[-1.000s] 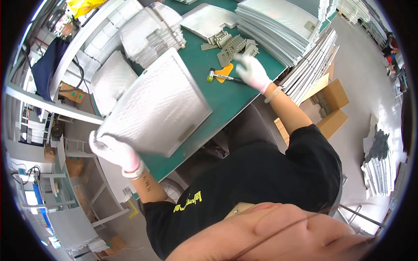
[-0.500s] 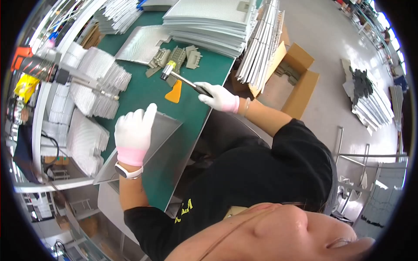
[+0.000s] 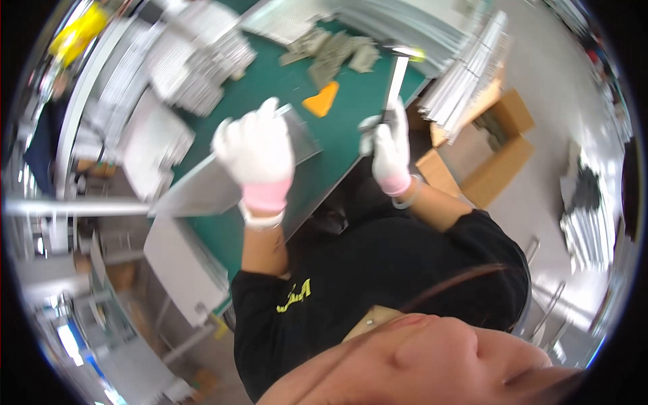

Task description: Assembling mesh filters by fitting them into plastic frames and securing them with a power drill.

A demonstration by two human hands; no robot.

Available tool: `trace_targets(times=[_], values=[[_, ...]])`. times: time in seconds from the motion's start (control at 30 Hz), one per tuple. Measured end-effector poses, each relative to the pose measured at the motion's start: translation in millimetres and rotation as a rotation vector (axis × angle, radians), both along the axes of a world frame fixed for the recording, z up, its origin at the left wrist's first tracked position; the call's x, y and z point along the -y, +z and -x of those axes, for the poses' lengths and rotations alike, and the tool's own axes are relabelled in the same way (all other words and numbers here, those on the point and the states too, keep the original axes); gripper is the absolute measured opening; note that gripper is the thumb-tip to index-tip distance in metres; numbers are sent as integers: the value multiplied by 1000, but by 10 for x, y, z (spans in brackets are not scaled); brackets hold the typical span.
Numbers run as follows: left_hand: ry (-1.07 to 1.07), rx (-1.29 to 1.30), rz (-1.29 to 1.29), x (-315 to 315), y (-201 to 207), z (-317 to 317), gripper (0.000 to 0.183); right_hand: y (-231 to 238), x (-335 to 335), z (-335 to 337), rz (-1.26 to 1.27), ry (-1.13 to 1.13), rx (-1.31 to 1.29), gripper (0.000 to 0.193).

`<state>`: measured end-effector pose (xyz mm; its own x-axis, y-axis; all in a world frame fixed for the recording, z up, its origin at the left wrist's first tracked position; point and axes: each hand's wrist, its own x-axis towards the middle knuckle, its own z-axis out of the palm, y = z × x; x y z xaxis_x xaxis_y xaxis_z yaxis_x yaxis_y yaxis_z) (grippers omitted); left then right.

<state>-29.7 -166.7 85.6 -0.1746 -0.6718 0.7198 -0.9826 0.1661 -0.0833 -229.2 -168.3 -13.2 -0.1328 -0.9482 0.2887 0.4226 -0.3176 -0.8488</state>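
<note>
While the right fingers [image 3: 399, 123] gripped the hammer [image 3: 397, 79], the left fingers [image 3: 269, 110] held the tilted panel [image 3: 208, 187] by its edge, an orange piece [image 3: 322, 100] lying beyond them.

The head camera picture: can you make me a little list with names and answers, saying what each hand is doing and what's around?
Left hand: over the grey panel; how firmly it grips is hard to tell
Right hand: wrapped around the handle of a hammer
Grey panel: tilted, partly hidden by the left hand
Table: green
On the table: a flat orange piece, with a pile of brownish-grey parts beyond it
Right of the table: an open cardboard box
Picture: blurry
</note>
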Motion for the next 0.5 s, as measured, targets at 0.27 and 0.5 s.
trace_targets(times=[0.27,0.5], values=[[14,-85,38,-97,-61,-43,19,-142,-394,-186,-67,633,-185,61],[40,-7,135,-59,-114,-40,18,-184,-437,-306,-38,385,-28,62]])
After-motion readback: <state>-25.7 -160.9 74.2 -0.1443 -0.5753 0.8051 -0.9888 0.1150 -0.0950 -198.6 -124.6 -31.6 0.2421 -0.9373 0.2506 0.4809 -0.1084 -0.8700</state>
